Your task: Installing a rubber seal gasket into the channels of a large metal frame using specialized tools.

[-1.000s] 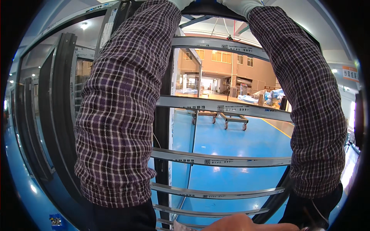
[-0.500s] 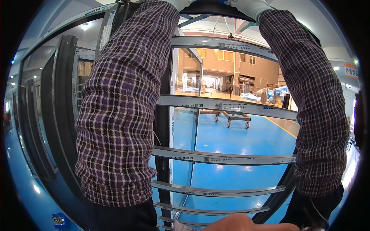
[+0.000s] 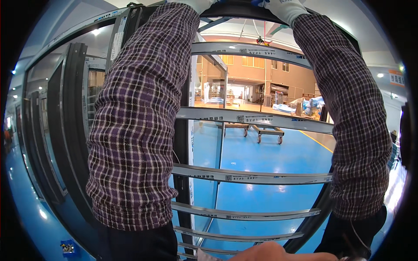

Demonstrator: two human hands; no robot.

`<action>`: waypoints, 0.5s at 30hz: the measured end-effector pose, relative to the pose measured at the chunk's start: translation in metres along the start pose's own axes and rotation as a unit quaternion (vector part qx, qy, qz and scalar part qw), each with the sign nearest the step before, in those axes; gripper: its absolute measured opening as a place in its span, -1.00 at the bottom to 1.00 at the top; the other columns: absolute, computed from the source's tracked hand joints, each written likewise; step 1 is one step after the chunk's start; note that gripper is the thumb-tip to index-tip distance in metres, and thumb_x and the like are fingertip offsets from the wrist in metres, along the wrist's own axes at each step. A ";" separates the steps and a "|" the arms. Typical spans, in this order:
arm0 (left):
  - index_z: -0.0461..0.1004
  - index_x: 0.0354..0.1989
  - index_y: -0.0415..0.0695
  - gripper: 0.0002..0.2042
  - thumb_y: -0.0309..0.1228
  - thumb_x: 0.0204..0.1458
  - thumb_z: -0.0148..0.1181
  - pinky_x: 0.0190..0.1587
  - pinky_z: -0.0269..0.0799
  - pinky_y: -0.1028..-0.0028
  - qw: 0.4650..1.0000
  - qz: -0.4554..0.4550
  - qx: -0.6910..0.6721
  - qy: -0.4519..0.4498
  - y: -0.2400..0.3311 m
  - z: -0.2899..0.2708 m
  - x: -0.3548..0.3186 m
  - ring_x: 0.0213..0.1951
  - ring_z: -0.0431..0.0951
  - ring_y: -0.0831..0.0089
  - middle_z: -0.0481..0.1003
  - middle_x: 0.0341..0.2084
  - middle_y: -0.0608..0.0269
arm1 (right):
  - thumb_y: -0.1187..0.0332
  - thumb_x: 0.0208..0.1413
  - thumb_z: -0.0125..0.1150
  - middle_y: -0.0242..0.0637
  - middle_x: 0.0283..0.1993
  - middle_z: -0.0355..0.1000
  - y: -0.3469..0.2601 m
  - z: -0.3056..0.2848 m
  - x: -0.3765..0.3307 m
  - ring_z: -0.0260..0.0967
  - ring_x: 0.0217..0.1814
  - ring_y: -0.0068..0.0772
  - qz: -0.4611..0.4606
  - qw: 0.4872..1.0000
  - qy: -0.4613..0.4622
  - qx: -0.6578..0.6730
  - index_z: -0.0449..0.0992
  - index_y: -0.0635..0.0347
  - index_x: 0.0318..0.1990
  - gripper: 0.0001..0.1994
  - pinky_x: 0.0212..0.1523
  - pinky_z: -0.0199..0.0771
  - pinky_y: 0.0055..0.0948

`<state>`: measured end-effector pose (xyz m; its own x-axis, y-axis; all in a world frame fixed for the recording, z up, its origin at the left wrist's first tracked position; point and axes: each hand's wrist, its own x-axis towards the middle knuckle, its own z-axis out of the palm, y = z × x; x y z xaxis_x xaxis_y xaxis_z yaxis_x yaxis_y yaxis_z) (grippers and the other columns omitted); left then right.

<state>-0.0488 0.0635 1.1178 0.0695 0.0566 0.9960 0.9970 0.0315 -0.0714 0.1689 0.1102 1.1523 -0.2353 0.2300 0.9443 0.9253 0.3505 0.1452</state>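
Both my arms, in plaid sleeves, reach up to the dark top rail of a tall frame. My left hand, in a white glove with a trace of blue at the fingers, is at the rail, cut off by the upper picture edge. My right hand, in a white glove with blue-coated fingers, is at the same rail farther right. The fingers of both are mostly out of the picture, so their grip is hidden. Between my arms, several pale grey crossbars with printed film span the frame, joined to a dark upright.
At left stand more dark framed panels with glass. A small blue tray of little parts lies on the blue floor at lower left. Through the bars show a wheeled trolley and a heap of blue and clear wrapping.
My right hand has come slightly lower in view, showing more of its glove and blue fingers. The view has shifted a little; the crossbars have not visibly moved otherwise.
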 end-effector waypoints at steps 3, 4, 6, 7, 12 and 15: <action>0.56 -0.18 -0.09 -0.61 -0.04 0.05 0.04 0.00 0.37 0.22 1.000 -0.004 -0.003 -0.023 0.005 -0.003 -0.003 -0.06 0.50 0.18 0.52 -0.13 0.12 | 0.11 0.08 0.14 0.01 0.16 0.28 0.007 -0.001 0.009 0.22 0.22 0.01 0.003 1.000 -0.007 0.006 0.22 0.23 0.18 -0.42 0.21 0.22 -0.17; 0.56 -0.19 -0.10 -0.62 -0.05 0.05 0.04 0.01 0.37 0.23 1.000 -0.004 -0.003 -0.016 0.003 -0.001 -0.004 -0.06 0.50 0.18 0.52 -0.13 0.12 | 0.11 0.08 0.14 0.01 0.16 0.28 0.005 0.000 0.008 0.22 0.22 0.01 0.001 1.000 -0.010 0.009 0.21 0.23 0.19 -0.42 0.21 0.22 -0.17; 0.57 -0.21 -0.11 -0.63 -0.08 0.05 0.04 0.01 0.37 0.24 1.000 -0.002 -0.001 0.002 -0.001 0.002 -0.003 -0.06 0.50 0.18 0.51 -0.13 0.11 | 0.11 0.08 0.14 0.02 0.17 0.27 0.002 -0.002 0.009 0.21 0.23 0.01 -0.002 1.000 -0.013 0.016 0.20 0.23 0.20 -0.41 0.22 0.21 -0.17; 0.57 -0.22 -0.12 -0.64 -0.09 0.06 0.04 0.02 0.37 0.24 1.000 -0.001 0.000 0.012 -0.004 0.003 -0.002 -0.06 0.50 0.19 0.51 -0.13 0.11 | 0.11 0.08 0.14 0.02 0.18 0.27 0.005 -0.005 0.006 0.21 0.23 0.01 -0.004 1.000 -0.013 0.019 0.20 0.23 0.20 -0.41 0.23 0.21 -0.17; 0.54 -0.15 -0.11 -0.65 -0.12 0.04 0.06 0.05 0.35 0.25 1.000 0.018 -0.008 0.000 -0.013 0.008 0.007 -0.03 0.48 0.20 0.49 -0.09 0.10 | 0.12 0.08 0.14 0.02 0.20 0.25 0.006 -0.013 -0.006 0.19 0.25 0.01 -0.006 0.999 -0.017 0.028 0.18 0.22 0.23 -0.39 0.24 0.19 -0.17; 0.52 -0.10 -0.10 -0.64 -0.14 0.03 0.07 0.07 0.34 0.25 0.999 0.034 -0.016 -0.017 -0.015 0.012 0.015 -0.01 0.48 0.21 0.48 -0.05 0.10 | 0.12 0.08 0.14 0.02 0.21 0.25 0.016 -0.015 -0.003 0.18 0.27 0.01 -0.003 0.999 -0.028 0.035 0.16 0.22 0.24 -0.38 0.25 0.19 -0.17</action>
<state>-0.0636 0.0761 1.1330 0.1361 0.0911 0.9865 0.9907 -0.0048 -0.1362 0.1889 0.1017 1.1562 -0.2584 0.2778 0.9252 0.9010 0.4149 0.1271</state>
